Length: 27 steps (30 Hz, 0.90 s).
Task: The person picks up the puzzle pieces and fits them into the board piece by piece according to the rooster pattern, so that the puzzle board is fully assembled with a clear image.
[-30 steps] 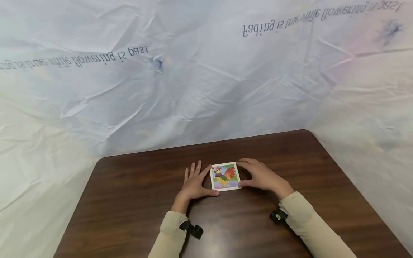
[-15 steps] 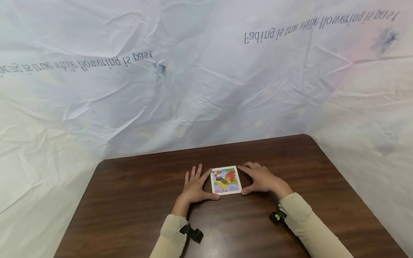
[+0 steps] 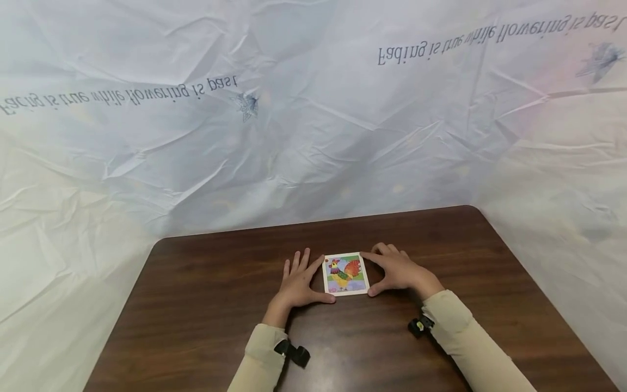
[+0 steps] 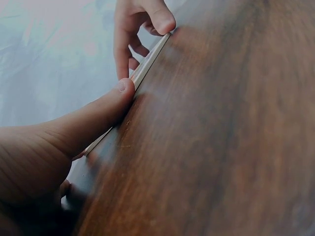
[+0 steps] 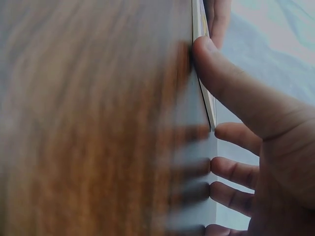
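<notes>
A square picture board [image 3: 345,274] with a white border and a colourful rooster lies flat on the dark wooden table [image 3: 206,316]. My left hand [image 3: 296,286] spreads along its left side, index fingertip at the upper left corner and thumb at the lower left. On the opposite side, my right hand [image 3: 398,272] touches the upper right corner with its index finger and the lower right with its thumb. Seen edge-on in the left wrist view, the board [image 4: 151,60] is thin. In the right wrist view, the right thumb [image 5: 231,83] lies against the board's edge [image 5: 206,96].
Pale, wrinkled sheeting [image 3: 313,141] with upside-down printed lettering hangs behind and beside the table. Dark straps with small cameras sit on both wrists, at the left cuff [image 3: 294,353] and the right cuff [image 3: 420,325]. The table's far corners are rounded.
My right thumb has shifted from the board's right edge to its lower right corner. The left hand keeps its place against the board. The head view has tilted slightly.
</notes>
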Available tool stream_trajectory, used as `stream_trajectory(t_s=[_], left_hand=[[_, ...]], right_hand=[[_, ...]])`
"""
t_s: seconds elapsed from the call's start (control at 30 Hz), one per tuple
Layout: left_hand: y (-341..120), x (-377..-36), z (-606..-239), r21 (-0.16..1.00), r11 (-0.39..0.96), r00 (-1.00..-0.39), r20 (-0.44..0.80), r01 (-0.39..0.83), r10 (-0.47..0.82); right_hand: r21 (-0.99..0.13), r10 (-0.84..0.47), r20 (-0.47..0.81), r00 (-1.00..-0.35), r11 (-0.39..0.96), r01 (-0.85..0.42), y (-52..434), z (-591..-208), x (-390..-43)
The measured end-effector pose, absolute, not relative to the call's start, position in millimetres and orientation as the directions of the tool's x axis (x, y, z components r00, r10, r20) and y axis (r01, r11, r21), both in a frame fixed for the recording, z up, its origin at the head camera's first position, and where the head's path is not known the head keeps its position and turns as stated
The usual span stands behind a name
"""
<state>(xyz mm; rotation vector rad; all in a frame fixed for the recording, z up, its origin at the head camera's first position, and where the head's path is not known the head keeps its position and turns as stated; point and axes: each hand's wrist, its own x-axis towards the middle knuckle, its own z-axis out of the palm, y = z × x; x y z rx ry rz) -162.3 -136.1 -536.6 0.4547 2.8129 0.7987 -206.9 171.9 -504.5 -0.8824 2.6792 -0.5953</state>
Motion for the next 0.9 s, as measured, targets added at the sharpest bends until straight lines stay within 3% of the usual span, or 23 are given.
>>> stream_trajectory(t_s=[0.5, 0.9], left_hand=[[-138.1, -160.9, -537.7, 0.549, 0.803, -0.942, -0.078, 0.233, 0.327], [-138.8, -162.2, -534.4, 0.551, 0.803, -0.939, -0.095, 0.226, 0.329]], right_hand=[[-0.441, -0.599, -0.144, -0.788, 0.751, -0.49, 168.4, -504.0, -210.0], [-0.514, -0.616, -0.147, -0.774, 0.716, -0.473, 172.0, -503.0, -211.4]])
